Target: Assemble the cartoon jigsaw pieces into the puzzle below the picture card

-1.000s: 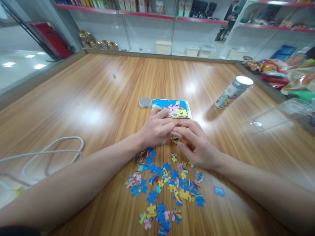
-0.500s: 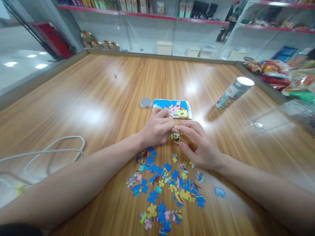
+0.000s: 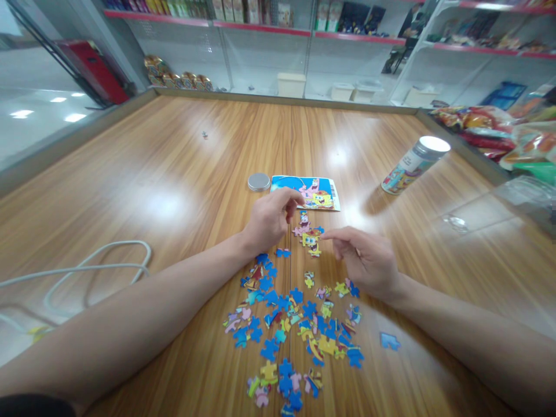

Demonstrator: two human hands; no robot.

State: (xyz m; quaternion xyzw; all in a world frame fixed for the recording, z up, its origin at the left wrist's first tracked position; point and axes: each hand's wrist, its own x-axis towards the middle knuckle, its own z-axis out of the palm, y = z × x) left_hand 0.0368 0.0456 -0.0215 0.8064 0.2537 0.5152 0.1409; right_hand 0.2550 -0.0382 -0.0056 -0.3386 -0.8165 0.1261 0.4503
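Observation:
A joined cluster of jigsaw puzzle pieces [image 3: 311,239] with pink and yellow cartoon figures lies mid-table. My left hand [image 3: 270,221] hovers at its upper left, fingers loosely bent and apart, with no piece visible in them. It covers the lower left corner of the picture card [image 3: 322,194]. My right hand [image 3: 367,260] is at the cluster's right side; its index finger stretches to the edge of the cluster, while the other fingers curl beneath. Loose puzzle pieces [image 3: 328,346], mostly blue and yellow, spread between my forearms. A small blue piece [image 3: 282,253] lies beside my left hand.
A round metal lid [image 3: 259,182] sits left of the card. The printed cardboard tube [image 3: 412,166] stands at right, near a clear plastic container [image 3: 499,202]. A white cable [image 3: 99,266] loops at left. Shelves [image 3: 260,58] line the back.
My hands have drawn apart, uncovering the upper part of the joined pieces. My right hand has moved right and down, its index finger now stretched toward them.

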